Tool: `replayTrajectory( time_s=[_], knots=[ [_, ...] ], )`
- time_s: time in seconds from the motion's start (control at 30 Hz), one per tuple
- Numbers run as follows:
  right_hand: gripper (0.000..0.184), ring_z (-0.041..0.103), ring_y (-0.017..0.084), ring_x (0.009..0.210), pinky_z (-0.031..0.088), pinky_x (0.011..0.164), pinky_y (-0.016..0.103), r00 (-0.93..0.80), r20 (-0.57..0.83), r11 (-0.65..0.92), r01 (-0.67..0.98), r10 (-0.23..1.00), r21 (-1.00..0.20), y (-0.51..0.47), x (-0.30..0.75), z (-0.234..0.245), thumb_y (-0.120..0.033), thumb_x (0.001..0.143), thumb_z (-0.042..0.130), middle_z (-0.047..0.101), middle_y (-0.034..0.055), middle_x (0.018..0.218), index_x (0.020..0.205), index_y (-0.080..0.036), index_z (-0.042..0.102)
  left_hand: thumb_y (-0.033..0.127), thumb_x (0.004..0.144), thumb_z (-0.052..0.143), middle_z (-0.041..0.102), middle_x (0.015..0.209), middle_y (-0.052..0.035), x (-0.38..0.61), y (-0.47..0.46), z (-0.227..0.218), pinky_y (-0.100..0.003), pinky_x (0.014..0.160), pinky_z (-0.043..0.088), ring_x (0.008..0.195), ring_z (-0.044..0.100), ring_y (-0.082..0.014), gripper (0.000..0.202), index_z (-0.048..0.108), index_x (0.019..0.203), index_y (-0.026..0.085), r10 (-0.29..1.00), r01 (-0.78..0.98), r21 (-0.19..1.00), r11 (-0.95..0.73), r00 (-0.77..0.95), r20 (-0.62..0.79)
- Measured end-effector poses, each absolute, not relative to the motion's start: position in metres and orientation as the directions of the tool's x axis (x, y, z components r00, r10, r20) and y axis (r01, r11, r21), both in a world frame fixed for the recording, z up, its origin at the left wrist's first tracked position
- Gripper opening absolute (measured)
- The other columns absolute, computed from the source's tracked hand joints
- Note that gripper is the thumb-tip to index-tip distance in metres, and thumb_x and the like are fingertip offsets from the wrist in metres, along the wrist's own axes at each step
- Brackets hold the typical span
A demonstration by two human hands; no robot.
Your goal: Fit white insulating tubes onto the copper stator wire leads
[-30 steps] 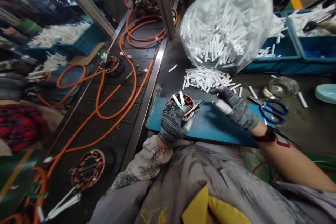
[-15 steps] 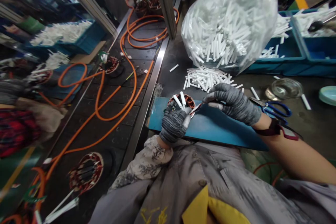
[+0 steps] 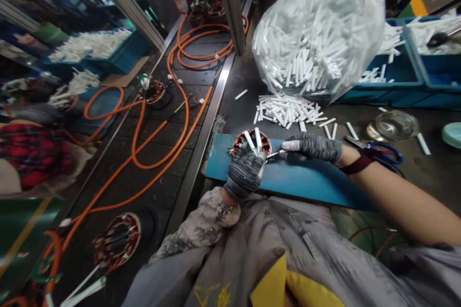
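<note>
Nearby — tubes [image 3: 288, 109] beyond coil [image 3: 265, 142], scissors [image 3: 384, 145], bowl [image 3: 398, 125]

Matt knit cloth gloves [image 3: 245, 172], copper-toned metal coil [image 3: 266, 143], smooth matt tubes [image 3: 288, 109], glossy clear plastic bag [image 3: 320, 29], smooth board [image 3: 306, 178] with low sheen, bright metal rail [image 3: 220, 84], glossy transparent bowl [image 3: 396, 124]

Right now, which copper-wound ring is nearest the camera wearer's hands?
The ring on the wearer's blue board, at the left hand; the other rings lie farther left, off this board.

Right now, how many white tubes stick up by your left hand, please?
2: a left tube and a right tube, over the copper ring; the left hand may hide others.
</note>
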State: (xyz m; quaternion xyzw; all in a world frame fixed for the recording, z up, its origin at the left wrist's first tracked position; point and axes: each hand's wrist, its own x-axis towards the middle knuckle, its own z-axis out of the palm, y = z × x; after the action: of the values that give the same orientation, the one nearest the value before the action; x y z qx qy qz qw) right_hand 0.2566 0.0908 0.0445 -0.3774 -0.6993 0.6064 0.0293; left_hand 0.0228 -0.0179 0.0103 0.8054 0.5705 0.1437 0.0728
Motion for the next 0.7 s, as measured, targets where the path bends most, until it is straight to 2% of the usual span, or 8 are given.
replayTrajectory(
  time_s=[0.13, 0.2, 0.27, 0.33, 0.4, 0.53, 0.63, 0.7],
  knots=[
    [0.069, 0.069, 0.023, 0.08, 0.053, 0.071, 0.032, -0.717, -0.144, 0.293, 0.448, 0.682, -0.845, 0.08, 0.252, 0.052, -0.083, 0.086, 0.057, 0.076, 0.0105, 0.09, 0.099, -0.018, 0.079, 0.02, 0.095, 0.058, 0.079, 0.119, -0.009, 0.02, -0.017, 0.008, -0.052, 0.129, 0.043, 0.12, 0.073, -0.0299, 0.036, 0.076, 0.125, 0.031, 0.932, 0.89, 0.281, -0.359, 0.325, 0.161],
    [0.069, 0.07, 0.024, 0.083, 0.053, 0.074, 0.033, -0.713, -0.086, 0.399, 0.483, 0.696, -0.779, 0.08, 0.252, 0.054, -0.083, 0.088, 0.053, 0.077, 0.0112, 0.091, 0.096, -0.02, 0.08, 0.02, 0.096, 0.055, 0.079, 0.117, -0.0101, 0.02, -0.017, 0.008, -0.051, 0.13, 0.04, 0.12, 0.073, -0.0289, 0.037, 0.075, 0.125, 0.029, 0.927, 0.883, 0.285, -0.372, 0.337, 0.164],
    [0.072, 0.067, 0.02, 0.067, 0.051, 0.065, 0.031, -0.719, -0.219, 0.328, 0.538, 0.66, -0.777, 0.082, 0.253, 0.051, -0.085, 0.09, 0.048, 0.073, 0.0084, 0.074, 0.086, -0.02, 0.079, 0.018, 0.096, 0.052, 0.08, 0.116, -0.0105, 0.021, -0.017, 0.008, -0.052, 0.131, 0.038, 0.121, 0.073, -0.0287, 0.039, 0.075, 0.127, 0.027, 0.926, 0.881, 0.289, -0.375, 0.345, 0.151],
    [0.075, 0.055, 0.015, 0.049, 0.045, 0.053, 0.028, -0.721, -0.397, 0.168, 0.574, 0.568, -0.802, 0.084, 0.249, 0.045, -0.087, 0.09, 0.044, 0.063, 0.0036, 0.055, 0.083, -0.02, 0.077, 0.016, 0.094, 0.051, 0.08, 0.117, -0.0101, 0.022, -0.017, 0.009, -0.054, 0.131, 0.039, 0.121, 0.073, -0.0294, 0.041, 0.075, 0.127, 0.027, 0.931, 0.886, 0.286, -0.365, 0.343, 0.125],
    [0.078, 0.045, 0.013, 0.042, 0.04, 0.048, 0.027, -0.716, -0.451, 0.106, 0.585, 0.533, -0.804, 0.081, 0.24, 0.036, -0.086, 0.094, 0.038, 0.055, 0.0005, 0.046, 0.082, -0.02, 0.076, 0.016, 0.093, 0.052, 0.079, 0.119, -0.0088, 0.024, -0.017, 0.01, -0.055, 0.13, 0.039, 0.122, 0.072, -0.0299, 0.043, 0.074, 0.127, 0.03, 0.933, 0.891, 0.275, -0.36, 0.348, 0.094],
    [0.076, 0.043, 0.012, 0.046, 0.041, 0.054, 0.028, -0.644, -0.204, 0.307, 0.588, 0.737, -0.748, 0.065, 0.212, 0.02, -0.078, 0.101, 0.032, 0.052, 0.0009, 0.049, 0.076, -0.019, 0.072, 0.018, 0.095, 0.052, 0.079, 0.121, -0.0072, 0.025, -0.017, 0.012, -0.056, 0.13, 0.04, 0.124, 0.071, -0.0303, 0.042, 0.074, 0.128, 0.033, 0.924, 0.892, 0.244, -0.382, 0.372, 0.089],
    [0.072, 0.044, 0.015, 0.049, 0.044, 0.057, 0.031, -0.596, -0.105, 0.346, 0.591, 0.796, -0.729, 0.058, 0.209, 0.017, -0.072, 0.104, 0.029, 0.051, 0.002, 0.052, 0.083, -0.02, 0.074, 0.023, 0.098, 0.051, 0.077, 0.125, -0.0124, 0.023, -0.016, 0.013, -0.055, 0.129, 0.04, 0.125, 0.07, -0.0312, 0.038, 0.074, 0.128, 0.021, 0.907, 0.877, 0.232, -0.42, 0.401, 0.127],
    [0.067, 0.051, 0.018, 0.052, 0.049, 0.06, 0.033, -0.554, -0.075, 0.298, 0.551, 0.829, -0.779, 0.058, 0.222, 0.021, -0.068, 0.105, 0.029, 0.057, 0.0038, 0.058, 0.093, -0.021, 0.075, 0.03, 0.099, 0.055, 0.077, 0.123, -0.016, 0.022, -0.013, 0.012, -0.056, 0.128, 0.041, 0.122, 0.072, -0.0324, 0.036, 0.074, 0.126, 0.014, 0.9, 0.869, 0.237, -0.435, 0.412, 0.142]
  ],
)
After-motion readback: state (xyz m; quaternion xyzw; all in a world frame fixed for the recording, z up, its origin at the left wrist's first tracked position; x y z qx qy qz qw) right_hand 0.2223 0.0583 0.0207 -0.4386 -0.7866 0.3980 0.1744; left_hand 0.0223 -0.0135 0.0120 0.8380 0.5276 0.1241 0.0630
